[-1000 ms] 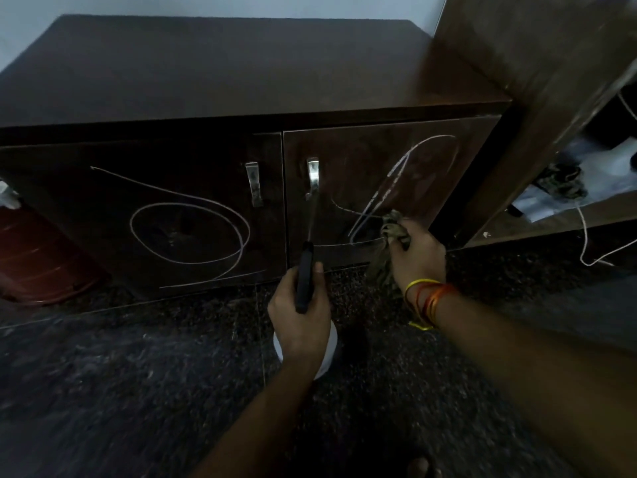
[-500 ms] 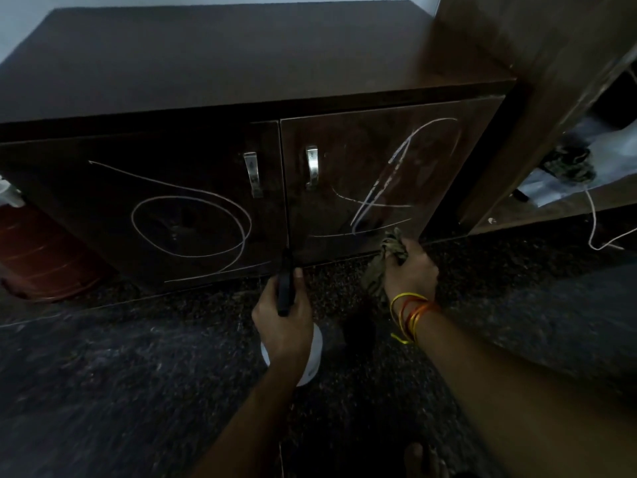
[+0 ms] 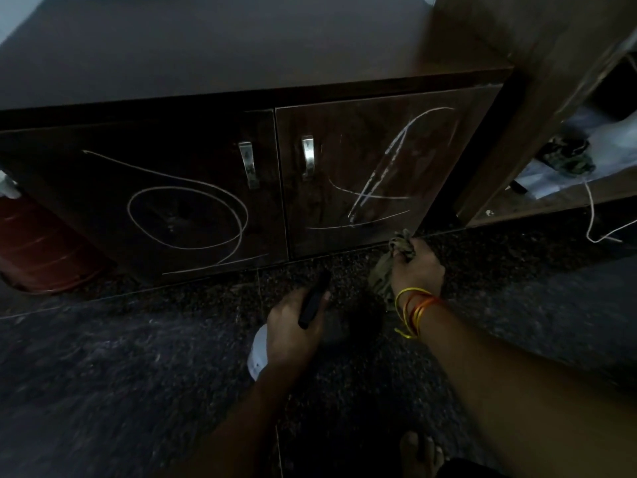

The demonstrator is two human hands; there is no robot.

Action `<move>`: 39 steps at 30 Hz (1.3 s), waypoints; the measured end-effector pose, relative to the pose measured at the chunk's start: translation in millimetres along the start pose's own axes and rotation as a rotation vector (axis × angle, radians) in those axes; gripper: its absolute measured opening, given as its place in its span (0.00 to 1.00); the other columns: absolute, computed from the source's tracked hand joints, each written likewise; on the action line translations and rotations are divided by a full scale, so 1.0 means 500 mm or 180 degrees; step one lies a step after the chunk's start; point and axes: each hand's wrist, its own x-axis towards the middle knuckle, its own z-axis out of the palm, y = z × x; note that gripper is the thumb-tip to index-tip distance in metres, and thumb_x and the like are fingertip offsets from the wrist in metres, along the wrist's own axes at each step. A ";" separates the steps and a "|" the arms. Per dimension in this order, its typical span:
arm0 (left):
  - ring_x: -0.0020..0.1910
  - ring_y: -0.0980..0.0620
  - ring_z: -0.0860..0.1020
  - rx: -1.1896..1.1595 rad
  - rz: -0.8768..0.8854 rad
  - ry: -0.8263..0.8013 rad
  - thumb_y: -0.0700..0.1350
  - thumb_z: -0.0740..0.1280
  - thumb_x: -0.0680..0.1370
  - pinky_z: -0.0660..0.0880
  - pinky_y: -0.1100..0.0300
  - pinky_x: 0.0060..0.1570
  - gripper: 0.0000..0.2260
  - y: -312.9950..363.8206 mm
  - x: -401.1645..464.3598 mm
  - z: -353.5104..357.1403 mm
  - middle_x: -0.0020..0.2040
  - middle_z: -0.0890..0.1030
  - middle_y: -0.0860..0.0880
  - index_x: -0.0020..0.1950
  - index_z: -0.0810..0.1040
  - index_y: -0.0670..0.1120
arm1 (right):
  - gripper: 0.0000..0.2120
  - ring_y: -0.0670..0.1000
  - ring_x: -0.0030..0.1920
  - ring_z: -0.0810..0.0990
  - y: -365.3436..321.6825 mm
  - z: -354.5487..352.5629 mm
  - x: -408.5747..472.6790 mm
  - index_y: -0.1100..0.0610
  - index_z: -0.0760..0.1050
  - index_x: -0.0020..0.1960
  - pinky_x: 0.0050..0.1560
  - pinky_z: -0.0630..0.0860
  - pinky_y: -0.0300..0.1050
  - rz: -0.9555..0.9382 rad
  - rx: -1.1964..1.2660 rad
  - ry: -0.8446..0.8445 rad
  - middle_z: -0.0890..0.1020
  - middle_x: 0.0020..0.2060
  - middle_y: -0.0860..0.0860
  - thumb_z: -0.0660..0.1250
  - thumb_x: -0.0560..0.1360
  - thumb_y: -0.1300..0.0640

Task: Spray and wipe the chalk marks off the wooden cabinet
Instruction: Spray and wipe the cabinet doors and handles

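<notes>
While my left hand [image 3: 293, 326] is wrapped around the spray bottle [image 3: 259, 353] low over the floor and my right hand [image 3: 415, 267] clutches the cloth [image 3: 396, 250] below the right door [image 3: 372, 167], I risk smearing wet chalk marks [image 3: 379, 174] instead of lifting them.

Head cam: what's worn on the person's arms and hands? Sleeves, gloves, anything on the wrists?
Both forearms are bare as far as the frame shows: no sleeves and no gloves. The right hand has thin bands at the wrist, yellow, orange and red, with a loose yellow end trailing below. The left hand and its wrist carry nothing visible. No rings can be made out in the dim light.
</notes>
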 end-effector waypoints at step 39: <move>0.26 0.55 0.68 -0.0697 -0.0513 0.1698 0.52 0.66 0.79 0.65 0.64 0.29 0.14 0.049 0.058 -0.253 0.26 0.71 0.54 0.35 0.74 0.49 | 0.16 0.60 0.59 0.76 -0.159 0.135 -0.138 0.57 0.75 0.63 0.56 0.73 0.48 -0.0783 0.0389 -0.0404 0.80 0.58 0.58 0.65 0.76 0.59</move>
